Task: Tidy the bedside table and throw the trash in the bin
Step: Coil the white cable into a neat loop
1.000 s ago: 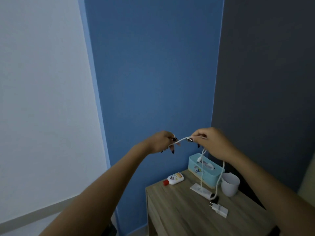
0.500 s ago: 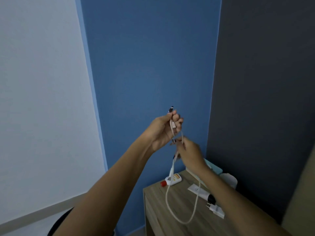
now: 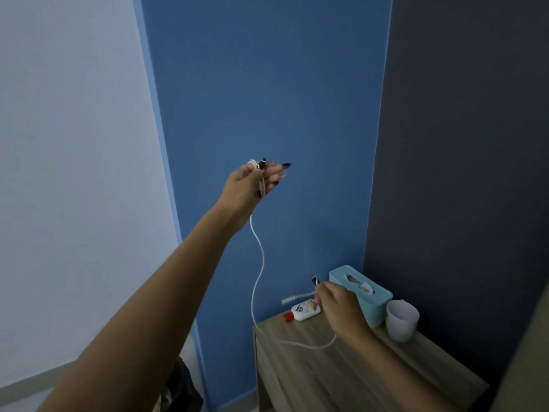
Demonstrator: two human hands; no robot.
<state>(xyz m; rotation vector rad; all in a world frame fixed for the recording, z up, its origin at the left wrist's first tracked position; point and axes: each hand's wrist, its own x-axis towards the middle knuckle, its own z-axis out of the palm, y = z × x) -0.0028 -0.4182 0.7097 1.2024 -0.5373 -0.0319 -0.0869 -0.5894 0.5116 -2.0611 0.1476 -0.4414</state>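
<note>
Two hands share one white cable [image 3: 258, 264], and the way it runs between them decides the coming move. Up at about 10 o'clock from the bedside worktop [image 3: 341, 379], the left hand [image 3: 252, 181] is raised against the blue wall, thumb and curled fingers pinching a few turns of cable with the outer fingers splayed. From there the cable's long axis drops nearly straight toward 6 o'clock, grazes the worktop's left edge, then sweeps along the wood toward 3 o'clock and rises into the right hand [image 3: 338, 304]. That hand hovers low above the worktop, fingers closed on the cable near its free end, whose plug [image 3: 289, 300] sticks out toward 9 o'clock above the small bottle [image 3: 303, 311]. Judging by this, winding on calls for the right hand, the nearer to the slack, to carry it up toward 11 o'clock.
</note>
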